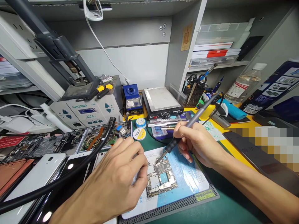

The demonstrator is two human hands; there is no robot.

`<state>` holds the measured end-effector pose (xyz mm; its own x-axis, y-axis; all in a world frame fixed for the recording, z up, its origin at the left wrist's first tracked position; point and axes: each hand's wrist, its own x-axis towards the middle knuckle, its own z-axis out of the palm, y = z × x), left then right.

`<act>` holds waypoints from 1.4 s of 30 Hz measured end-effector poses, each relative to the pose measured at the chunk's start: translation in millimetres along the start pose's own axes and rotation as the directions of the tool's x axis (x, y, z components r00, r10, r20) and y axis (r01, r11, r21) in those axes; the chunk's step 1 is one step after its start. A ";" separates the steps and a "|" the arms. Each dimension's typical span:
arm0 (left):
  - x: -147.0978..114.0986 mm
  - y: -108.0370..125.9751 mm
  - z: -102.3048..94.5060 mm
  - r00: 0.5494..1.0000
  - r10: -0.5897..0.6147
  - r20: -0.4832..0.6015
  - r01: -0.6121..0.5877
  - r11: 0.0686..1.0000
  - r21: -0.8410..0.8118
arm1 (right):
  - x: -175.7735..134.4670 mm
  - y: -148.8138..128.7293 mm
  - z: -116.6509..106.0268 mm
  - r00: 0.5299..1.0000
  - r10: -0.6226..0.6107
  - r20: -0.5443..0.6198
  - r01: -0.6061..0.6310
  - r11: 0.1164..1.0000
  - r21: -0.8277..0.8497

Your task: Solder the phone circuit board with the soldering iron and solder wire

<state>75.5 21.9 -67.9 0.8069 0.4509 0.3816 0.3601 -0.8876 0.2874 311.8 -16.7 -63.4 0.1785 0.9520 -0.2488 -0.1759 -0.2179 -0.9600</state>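
Note:
My right hand (195,140) grips a grey soldering iron (198,115) like a pen. Its tip reaches down to the upper part of a phone circuit board (163,168), at or just above the surface. The board has a square opening and lies flat on a blue and white sheet (191,174). Just left of the board, my left hand (121,174) is closed, fingers curled toward the thumb. The fingertips are partly hidden, and I cannot see what is between them. Two small round tins (139,133) stand beyond my left hand.
A grey honeycomb-edged mat (207,199) lies under the sheet. A black hose (98,149) crosses the left side over several phones (38,177). Behind stand a hot-air station (88,113), a blue-topped soldering unit (131,93) and a heating plate (161,99). At right are a bottle (244,81) and a dark phone (247,155).

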 end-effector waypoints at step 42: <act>-1.4 1.5 -3.2 1.000 -0.007 -0.002 0.007 1.000 0.001 | 5.8 2.2 -4.2 0.998 0.066 -0.006 -0.065 0.989 0.134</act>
<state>73.5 20.2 -65.2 0.8033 0.4572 0.3816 0.3661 -0.8845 0.2892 316.6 -12.5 -67.5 0.1719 0.9343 -0.3124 -0.3154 -0.2483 -0.9159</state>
